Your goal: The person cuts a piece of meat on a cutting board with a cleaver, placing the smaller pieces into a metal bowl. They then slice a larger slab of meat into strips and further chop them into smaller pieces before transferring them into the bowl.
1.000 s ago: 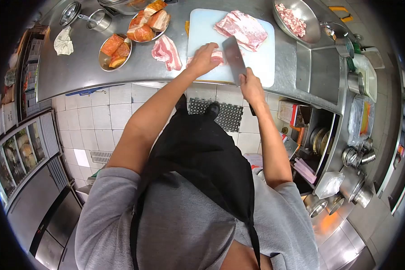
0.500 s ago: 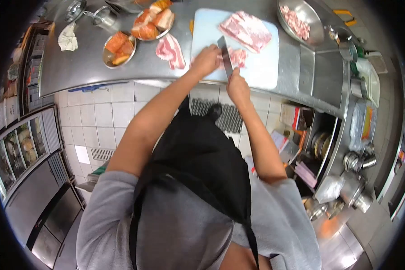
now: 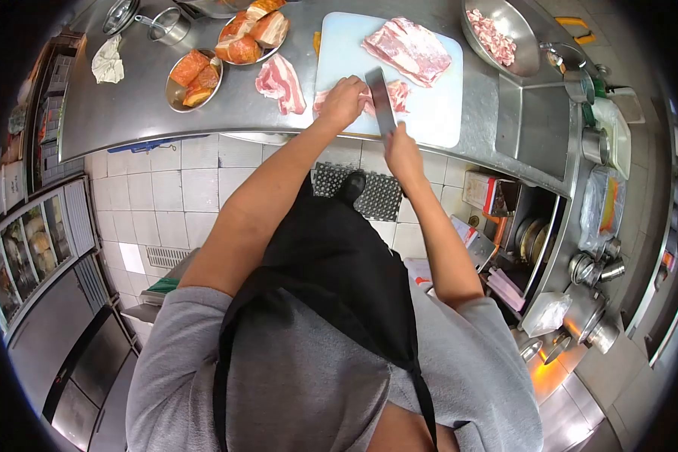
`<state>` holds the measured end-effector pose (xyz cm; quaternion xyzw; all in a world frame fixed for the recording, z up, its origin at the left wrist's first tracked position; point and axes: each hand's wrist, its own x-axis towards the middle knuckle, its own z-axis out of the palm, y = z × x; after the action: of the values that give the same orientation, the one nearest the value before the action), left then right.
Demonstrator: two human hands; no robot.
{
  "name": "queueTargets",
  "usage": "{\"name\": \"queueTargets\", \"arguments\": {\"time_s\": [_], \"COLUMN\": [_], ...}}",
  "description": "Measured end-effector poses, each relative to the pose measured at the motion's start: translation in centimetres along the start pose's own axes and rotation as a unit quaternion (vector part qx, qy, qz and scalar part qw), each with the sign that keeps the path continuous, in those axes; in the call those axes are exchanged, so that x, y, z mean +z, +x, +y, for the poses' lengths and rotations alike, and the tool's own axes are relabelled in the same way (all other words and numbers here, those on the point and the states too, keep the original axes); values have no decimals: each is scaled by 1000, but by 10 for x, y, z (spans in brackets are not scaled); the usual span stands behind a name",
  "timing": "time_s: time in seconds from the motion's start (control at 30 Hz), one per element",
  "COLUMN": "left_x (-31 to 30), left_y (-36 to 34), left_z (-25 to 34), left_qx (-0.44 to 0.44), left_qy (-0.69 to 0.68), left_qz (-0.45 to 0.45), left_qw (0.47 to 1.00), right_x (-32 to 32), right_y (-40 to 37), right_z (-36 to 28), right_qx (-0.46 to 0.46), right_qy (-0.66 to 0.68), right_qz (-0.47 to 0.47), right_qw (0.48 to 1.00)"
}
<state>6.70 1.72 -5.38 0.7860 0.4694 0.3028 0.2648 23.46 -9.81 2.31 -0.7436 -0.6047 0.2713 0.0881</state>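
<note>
My right hand is wrapped round the handle of a cleaver, its broad blade pointing away from me across a strip of raw pork on the white cutting board. Just left of the blade, my left hand presses the same pork with curled fingers; part of the meat shows on both sides of it. A larger slab of raw pork lies farther back on the board. Another fatty pork slice rests on the steel counter, left of the board.
At back right stands a steel bowl of cut meat pieces, beside a sink. Two bowls of orange-seasoned meat are on the left, near a small pot and a crumpled white cloth. The counter edge runs before me.
The cleaver and my right hand have shifted slightly towards me and to the right. My left hand stays on the pork. The whole view has drifted a little.
</note>
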Motion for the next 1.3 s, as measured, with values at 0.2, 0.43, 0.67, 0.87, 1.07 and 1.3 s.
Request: {"name": "queueTargets", "arguments": {"time_s": [0.2,0.43,0.67,0.87,1.07,1.3], "left_x": [-3,-47,-54,-19,-23,-33], "left_y": [0,-12,-20,-19,-9,-10], "left_z": [-12,7,7,6,26,21], "left_qx": [3,-37,-138,-86,-139,-61], "left_qy": [-37,-78,-77,1,71,36], "left_qz": [-26,29,22,-6,-49,-89], "left_qw": [999,996,987,996,987,994], "right_x": [-24,-91,-57,12,-41,-81], "right_y": [1,-19,-15,22,29,17], "right_z": [27,-70,-87,-18,22,-7], "right_qx": [4,-57,-72,-23,70,-39], "right_qy": [37,75,98,-38,214,84], "right_qz": [15,208,239,9,-24,154], "right_qw": [999,974,963,999,974,984]}}
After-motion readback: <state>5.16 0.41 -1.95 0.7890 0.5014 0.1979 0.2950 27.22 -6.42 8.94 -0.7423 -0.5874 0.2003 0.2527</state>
